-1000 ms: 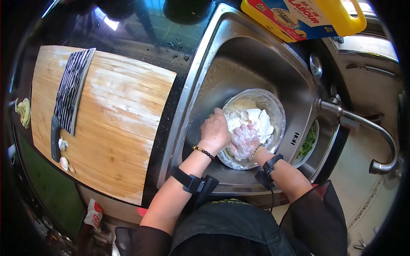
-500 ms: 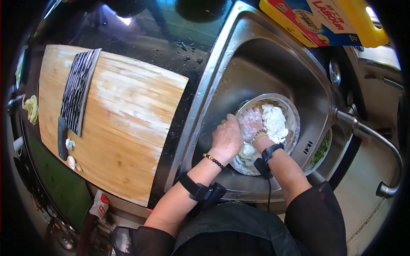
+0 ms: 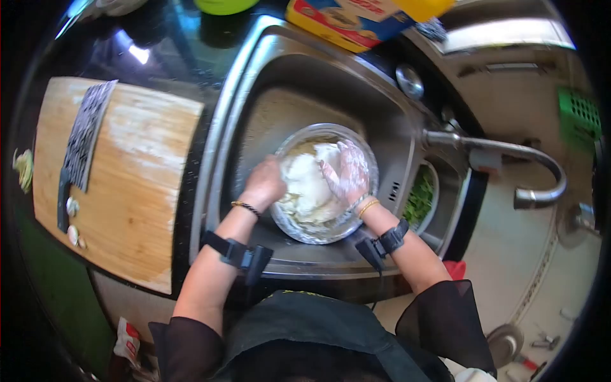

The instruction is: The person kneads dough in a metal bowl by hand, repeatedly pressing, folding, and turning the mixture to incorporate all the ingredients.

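Observation:
A metal bowl [image 3: 364,223] stands in the sink with a white floury dough mass [image 3: 304,181] inside it, smeared onto the inner walls. My left hand [image 3: 266,181] is closed over the bowl's left rim, slightly blurred. Coated in white flour, my right hand [image 3: 350,173] is inside the bowl at its right side, thumb apart from the fingers, touching the edge of the dough. Some of its fingertips are hard to make out against the white.
The steel sink [image 3: 261,121] surrounds the bowl, with a faucet [image 3: 496,145] at right. A smaller basin holds leafy greens [image 3: 420,194]. On the left, a floured cutting board [image 3: 127,204] carries a cleaver [image 3: 88,137] and garlic cloves [image 3: 73,234]. A yellow detergent jug [image 3: 347,22] stands behind.
My right hand has moved from the bowl's left part to its right side, across the dough. My left hand stays on the rim. The camera view has shifted, showing more of the right side.

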A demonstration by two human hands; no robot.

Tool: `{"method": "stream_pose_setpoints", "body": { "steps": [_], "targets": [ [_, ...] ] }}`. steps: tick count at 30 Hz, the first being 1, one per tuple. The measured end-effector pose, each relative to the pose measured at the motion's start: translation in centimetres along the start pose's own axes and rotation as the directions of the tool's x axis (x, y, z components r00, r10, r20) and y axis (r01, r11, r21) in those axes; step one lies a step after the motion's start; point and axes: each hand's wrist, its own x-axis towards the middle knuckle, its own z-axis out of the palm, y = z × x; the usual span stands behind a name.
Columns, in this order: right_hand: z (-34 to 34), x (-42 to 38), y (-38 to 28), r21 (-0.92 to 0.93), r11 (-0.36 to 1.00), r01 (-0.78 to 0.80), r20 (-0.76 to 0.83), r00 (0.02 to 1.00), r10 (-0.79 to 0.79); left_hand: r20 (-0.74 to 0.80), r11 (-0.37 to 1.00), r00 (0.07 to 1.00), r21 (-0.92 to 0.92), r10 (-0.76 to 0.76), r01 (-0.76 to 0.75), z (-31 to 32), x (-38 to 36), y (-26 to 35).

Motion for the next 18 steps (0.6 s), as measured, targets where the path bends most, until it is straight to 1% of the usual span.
{"method": "stream_pose_setpoints", "body": {
  "steps": [1, 2, 3, 4, 5, 7, 8, 11, 12, 13, 15, 16, 17, 18],
  "targets": [
    [-0.6, -0.2, 1.2, 0.036, 0.967, -0.252, 0.167, 0.955, 0.243, 0.003, 1.0, 1.0, 0.007, 0.004, -0.004, 0.0, 0.1, 0.1],
    [0.1, 0.1, 3.9, 0.102, 0.911, -0.4, 0.364, 0.867, 0.34, 0.007, 1.0, 1.0, 0.001, 0.005, -0.005, -0.1, 0.0, 0.3],
    [0.8, 0.6, 6.3, 0.146, 0.83, -0.538, 0.555, 0.739, 0.381, 0.002, 1.0, 1.0, -0.002, -0.006, 0.006, -0.3, -0.1, 0.6],
    [-0.2, 1.2, 6.5, 0.158, 0.821, -0.549, 0.61, 0.708, 0.356, 0.0, 1.0, 1.0, 0.016, -0.018, 0.018, -0.4, -0.2, 0.8],
    [0.3, 2.2, 7.0, 0.171, 0.827, -0.536, 0.609, 0.717, 0.339, -0.016, 0.999, 1.0, 0.021, -0.027, 0.027, -0.7, 0.0, 0.9],
    [1.3, 3.0, 7.4, 0.236, 0.801, -0.551, 0.711, 0.659, 0.244, 0.006, 0.999, 0.999, 0.039, -0.036, 0.035, -0.5, -0.3, 1.0],
    [2.1, 3.3, 7.2, 0.137, 0.828, -0.543, 0.682, 0.658, 0.319, 0.019, 0.999, 0.999, 0.038, -0.04, 0.039, -0.7, -0.3, 1.1],
    [4.2, 4.3, 6.3, 0.185, 0.858, -0.479, 0.665, 0.704, 0.249, 0.003, 0.998, 0.999, 0.034, -0.05, 0.05, -0.5, -0.2, 1.0],
    [5.7, 4.0, 7.0, 0.182, 0.877, -0.445, 0.562, 0.778, 0.279, 0.0, 0.999, 0.999, 0.04, -0.034, 0.034, -0.6, -0.3, 1.0],
    [4.6, 3.2, 5.9, 0.187, 0.879, -0.439, 0.558, 0.784, 0.273, -0.01, 0.999, 0.999, 0.042, -0.033, 0.033, -0.5, -0.5, 1.0],
    [2.3, 2.2, 3.9, 0.276, 0.839, -0.468, 0.475, 0.826, 0.304, 0.0, 0.999, 0.999, 0.023, -0.045, 0.045, -0.6, -0.4, 1.1],
    [2.8, 1.5, 3.4, 0.214, 0.853, -0.476, 0.348, 0.853, 0.389, 0.003, 0.999, 0.999, 0.028, -0.045, 0.045, -0.6, -0.3, 0.9],
    [2.9, 1.0, 3.4, 0.218, 0.858, -0.466, 0.351, 0.858, 0.376, -0.007, 0.998, 0.998, 0.026, -0.055, 0.055, -0.6, -0.3, 0.8],
    [1.7, 0.4, 2.4, 0.136, 0.881, -0.453, 0.297, 0.867, 0.4, -0.024, 0.999, 0.999, -0.007, -0.043, 0.043, -0.6, -0.4, 0.7]
  ]
}}
